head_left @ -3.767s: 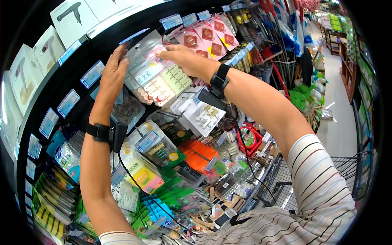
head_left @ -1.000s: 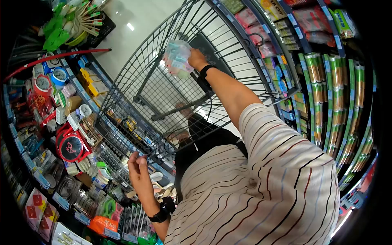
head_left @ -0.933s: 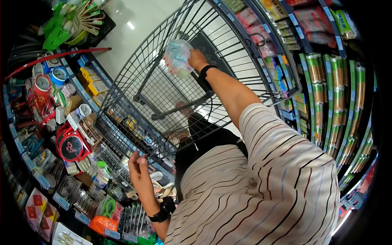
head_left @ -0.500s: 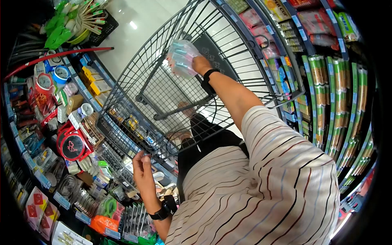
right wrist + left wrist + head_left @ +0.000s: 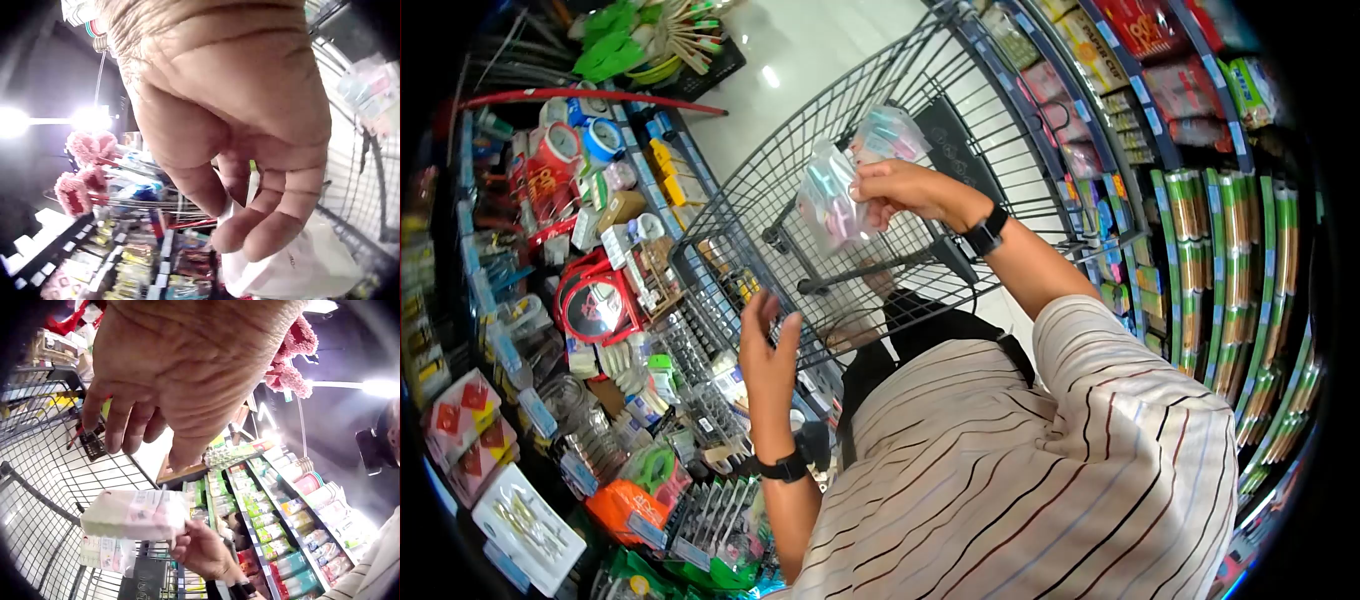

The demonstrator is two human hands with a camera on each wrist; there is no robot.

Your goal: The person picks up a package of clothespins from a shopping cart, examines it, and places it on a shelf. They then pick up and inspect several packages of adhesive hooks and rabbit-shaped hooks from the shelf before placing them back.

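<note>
My right hand [image 5: 915,192] pinches a clear plastic packet [image 5: 830,195] by its edge over the shopping cart [image 5: 962,150]. Teal and pink show through the packet, and its far side looks whitish in the left wrist view. A second similar packet [image 5: 892,135] is just beyond it, within the cart's outline. Thumb and fingers close on the first packet [image 5: 294,265] in the right wrist view. My left hand [image 5: 770,345] hangs beside the cart's near left corner, thumb and fingers apart, holding nothing.
Shelves with clocks, a red-framed round mirror [image 5: 595,305] and hanging goods line the left. On the right, a shelf bears long green-and-brown packs [image 5: 1230,270]. A red pole [image 5: 600,95] juts out near the cart's far left, below a basket of green goods.
From the shelf, my right hand went down into the cart with the packets. Now it has drawn back with one, the other left behind. My left hand has risen slightly, fingers spreading.
</note>
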